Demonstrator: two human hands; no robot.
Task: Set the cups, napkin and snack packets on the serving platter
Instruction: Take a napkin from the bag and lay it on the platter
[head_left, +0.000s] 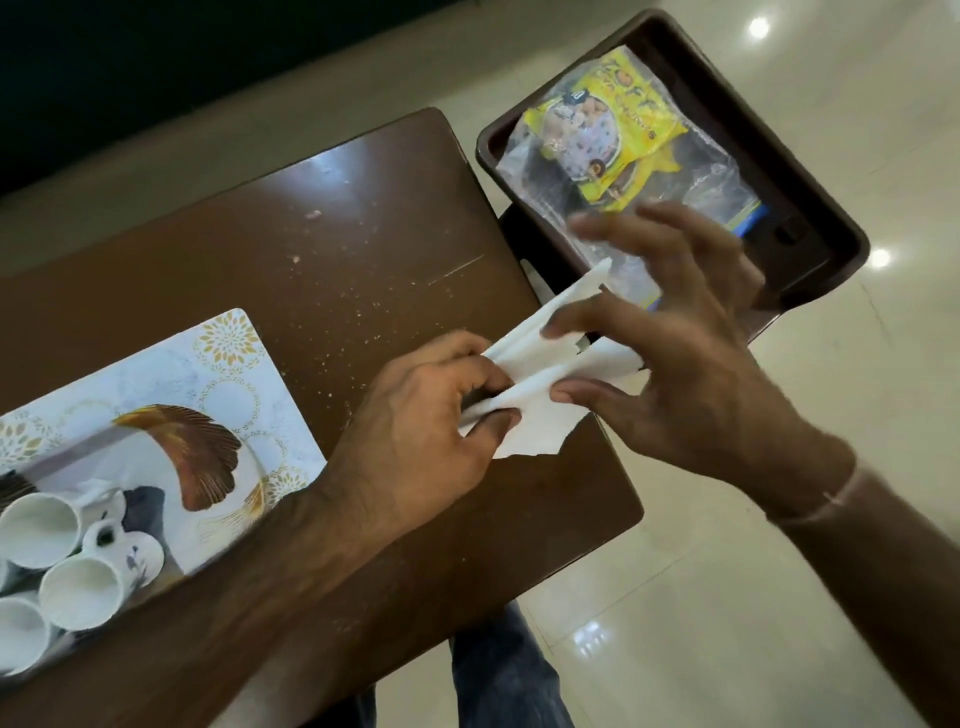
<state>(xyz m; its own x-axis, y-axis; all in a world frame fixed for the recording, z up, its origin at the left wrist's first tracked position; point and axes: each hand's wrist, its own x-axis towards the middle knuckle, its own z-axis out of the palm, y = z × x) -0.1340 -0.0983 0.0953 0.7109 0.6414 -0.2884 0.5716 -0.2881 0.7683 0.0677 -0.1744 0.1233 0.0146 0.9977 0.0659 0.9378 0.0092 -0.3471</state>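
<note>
A white paper napkin (540, 384) is held over the right edge of the brown table. My left hand (426, 415) pinches its near end. My right hand (670, 343) touches its far end with thumb and fingers spread. The serving platter (234, 374), white with gold and brown patterns, lies at the left of the table. Several white cups (78, 582) lie on their sides on its near left part. Yellow snack packets (608, 135) in clear plastic rest in a dark brown tray at the upper right.
The dark brown tray (831, 249) stands beyond the table's right edge. The brown table (337, 249) bears crumbs and scratches. Shiny pale floor tiles (727, 597) lie to the right. My jeans-clad leg (498, 670) shows below the table edge.
</note>
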